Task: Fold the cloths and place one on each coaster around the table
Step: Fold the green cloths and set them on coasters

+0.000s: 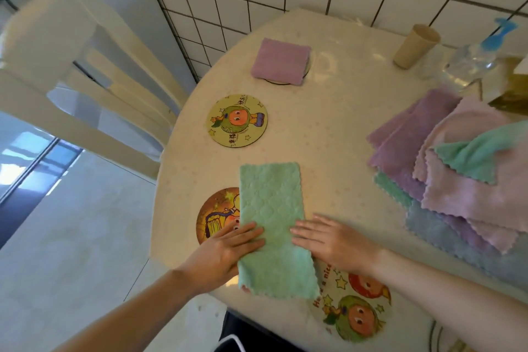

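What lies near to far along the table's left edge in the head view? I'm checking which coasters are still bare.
Orange coaster, partly under the green cloth → yellow coaster, bare → folded purple cloth covering a coaster.

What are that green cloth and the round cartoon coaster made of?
The green cloth looks like soft microfibre: fuzzy, quilted, with zigzag-cut edges. The round cartoon coaster seems a stiff board, maybe cork or wood, with a matte printed top; which one I cannot tell.
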